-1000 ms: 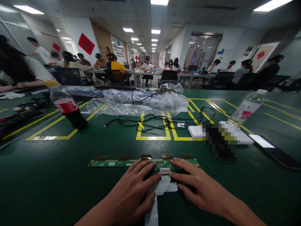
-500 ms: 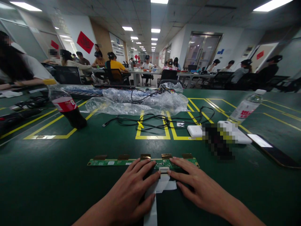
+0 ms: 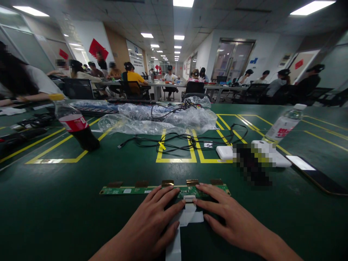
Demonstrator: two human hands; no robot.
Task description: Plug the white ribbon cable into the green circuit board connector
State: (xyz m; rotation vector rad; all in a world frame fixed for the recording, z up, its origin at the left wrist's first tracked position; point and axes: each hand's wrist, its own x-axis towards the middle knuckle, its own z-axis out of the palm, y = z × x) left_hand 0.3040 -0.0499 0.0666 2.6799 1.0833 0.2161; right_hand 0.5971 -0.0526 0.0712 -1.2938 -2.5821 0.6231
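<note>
A long narrow green circuit board (image 3: 119, 191) lies across the table in front of me, with several copper-brown film tabs along its far edge. A white flat ribbon cable (image 3: 190, 217) runs from the connector (image 3: 189, 198) at the board's near edge back toward me, folded partway. My left hand (image 3: 154, 217) rests its spread fingertips on the board, its index finger at the connector's left end. From the other side my right hand (image 3: 225, 208), fingers also apart, touches the board and the connector's right end. The fingers cover part of the board.
Behind the board lie black cables (image 3: 176, 141) and crumpled clear plastic wrap (image 3: 163, 117). A cola bottle (image 3: 77, 127) stands left. A clear bottle (image 3: 285, 123), white boxes (image 3: 268, 156) and a phone (image 3: 317, 174) are right. Several people sit at tables beyond.
Both hands keep their places at the connector, with almost no finger movement. The whole view has shifted very slightly.
</note>
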